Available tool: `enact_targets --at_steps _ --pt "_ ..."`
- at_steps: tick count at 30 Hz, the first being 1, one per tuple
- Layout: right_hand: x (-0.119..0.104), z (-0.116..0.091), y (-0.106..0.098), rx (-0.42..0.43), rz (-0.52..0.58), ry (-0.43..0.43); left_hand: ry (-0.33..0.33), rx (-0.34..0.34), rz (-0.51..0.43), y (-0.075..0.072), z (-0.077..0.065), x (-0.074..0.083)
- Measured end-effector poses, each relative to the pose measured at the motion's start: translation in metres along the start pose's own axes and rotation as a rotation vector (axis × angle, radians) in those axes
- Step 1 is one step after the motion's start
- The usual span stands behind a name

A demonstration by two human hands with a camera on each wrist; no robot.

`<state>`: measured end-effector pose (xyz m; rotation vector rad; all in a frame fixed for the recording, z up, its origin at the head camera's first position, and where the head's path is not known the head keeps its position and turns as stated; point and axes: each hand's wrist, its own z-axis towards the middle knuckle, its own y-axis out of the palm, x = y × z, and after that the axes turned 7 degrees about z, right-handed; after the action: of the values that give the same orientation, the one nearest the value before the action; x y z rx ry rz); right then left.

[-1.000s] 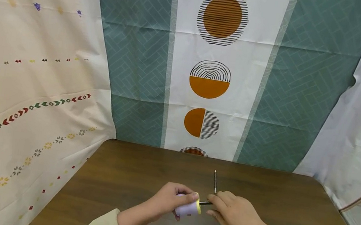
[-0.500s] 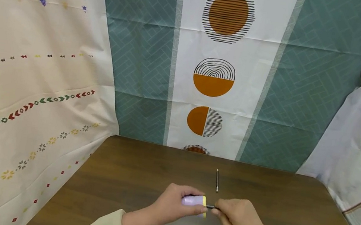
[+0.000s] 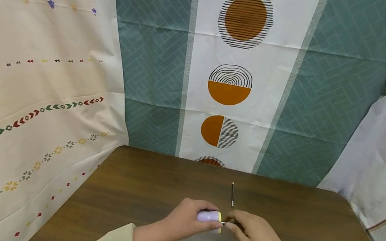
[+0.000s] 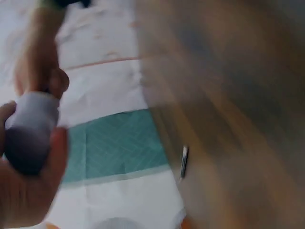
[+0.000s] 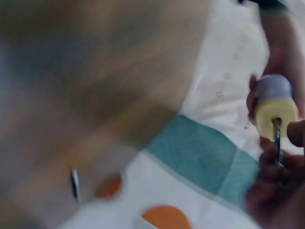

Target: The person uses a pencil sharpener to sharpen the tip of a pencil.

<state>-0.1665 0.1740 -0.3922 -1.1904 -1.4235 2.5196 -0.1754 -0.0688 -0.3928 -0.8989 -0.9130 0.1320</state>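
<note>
My left hand (image 3: 184, 218) grips a lavender cylindrical pencil sharpener (image 3: 205, 215) with a yellow end, held sideways above the table. From the right, my right hand (image 3: 255, 232) pinches a dark pencil (image 5: 277, 136), whose end sits in the hole of the yellow face in the right wrist view. Fingers cover much of this pencil. In the left wrist view the sharpener (image 4: 32, 129) lies between my left thumb and fingers, with the right hand close beyond it. A second dark pencil (image 3: 232, 194) lies on the table just beyond both hands.
The brown wooden table (image 3: 156, 180) extends around and beneath the hands. Behind it hangs a teal and white curtain (image 3: 155, 71) with orange circles. A cream patterned cloth (image 3: 34, 117) covers the left side, and pale cloth (image 3: 384, 152) hangs on the right.
The sharpener has turned from a slight tilt to nearly level and shifted a little right. My right fingers have changed their hold on the pencil. The loose pencil remains on the table.
</note>
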Motion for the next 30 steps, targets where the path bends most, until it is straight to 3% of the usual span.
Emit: enact_targets --at_steps 2,4,7,10,12,13,15,17,19,21,23,25,27,30 --pt "0.002 0.001 0.005 0.194 -0.487 -0.265 -0.315 -0.107 -0.356 -0.004 0.004 0.002" --pt "0.004 0.003 0.008 0.343 -0.771 -0.495 -0.504 -0.192 -0.57 -0.007 0.006 0.002" --pt "0.006 0.006 0.009 0.427 -0.892 -0.682 -0.59 -0.278 -0.682 -0.007 0.006 0.005" --pt "0.007 0.008 0.011 0.456 -0.843 -0.724 -0.539 -0.229 -0.636 -0.005 0.004 0.008" --pt "0.006 0.008 0.013 0.466 -0.75 -0.685 -0.447 -0.143 -0.54 -0.003 0.002 0.009" --pt "0.006 0.007 0.015 0.465 -0.695 -0.641 -0.366 -0.093 -0.461 -0.001 0.001 0.01" --pt "0.004 0.005 0.017 0.443 -0.544 -0.516 -0.116 0.011 -0.205 0.002 -0.003 0.008" --pt "0.0 0.002 0.018 0.35 -0.31 -0.336 0.19 0.159 0.137 0.005 -0.005 0.003" --pt "-0.004 0.0 0.015 0.204 0.014 -0.114 0.475 0.352 0.464 0.006 -0.005 -0.002" --pt "-0.007 -0.001 0.01 0.071 0.377 0.139 0.675 0.496 0.666 0.005 -0.003 -0.008" --pt "-0.009 -0.001 0.005 -0.025 0.662 0.353 0.79 0.534 0.744 0.003 0.0 -0.011" --pt "-0.009 -0.001 0.002 -0.091 0.845 0.485 0.847 0.524 0.777 0.002 0.002 -0.014" --pt "-0.009 -0.002 0.0 -0.132 0.935 0.55 0.867 0.506 0.787 0.002 0.003 -0.015" --pt "-0.007 -0.003 -0.001 -0.172 0.986 0.567 0.869 0.488 0.775 0.002 0.002 -0.016"
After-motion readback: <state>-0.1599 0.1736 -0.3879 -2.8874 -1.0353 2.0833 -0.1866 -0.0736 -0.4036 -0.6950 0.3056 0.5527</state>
